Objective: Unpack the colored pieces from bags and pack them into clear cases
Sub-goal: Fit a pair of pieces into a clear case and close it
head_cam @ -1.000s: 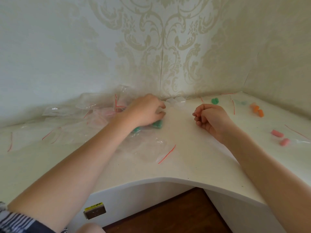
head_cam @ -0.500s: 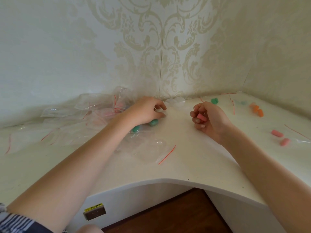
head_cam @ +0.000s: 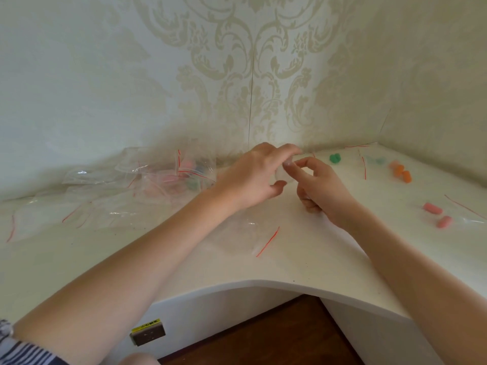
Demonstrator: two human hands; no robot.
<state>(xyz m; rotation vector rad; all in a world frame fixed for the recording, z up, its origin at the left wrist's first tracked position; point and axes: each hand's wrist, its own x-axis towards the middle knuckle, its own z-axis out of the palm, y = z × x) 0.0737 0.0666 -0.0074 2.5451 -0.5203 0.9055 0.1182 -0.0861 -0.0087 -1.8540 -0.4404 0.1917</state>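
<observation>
The left hand (head_cam: 253,177) was positioned near the back corner of the white table (head_cam: 303,259), with its fingers and thumb curled around a small clear case (head_cam: 283,173), which was held just above the surface. The case was blurred, and whether it was open or closed could not be determined. The right hand (head_cam: 320,189) was placed directly beside the left, with its index fingertip and thumb drawn together at the edge of the case; the remaining fingers were curled under toward the palm. Whether a piece was held between those fingertips could not be determined.

A green piece (head_cam: 334,158) was located near the back wall, to the right of the hands. Two orange pieces (head_cam: 402,173) lay further right, just beside each other. Two pink pieces (head_cam: 437,215) were found near the right edge, beside a clear bag with a red strip (head_cam: 466,212).

A pile of clear bags (head_cam: 168,177) was spread over the left side of the table, some with coloured pieces visible inside. A flat bag with a red strip (head_cam: 253,238) lay below the hands, near the front edge.

A striped sleeve (head_cam: 15,351) was visible at the lower left
</observation>
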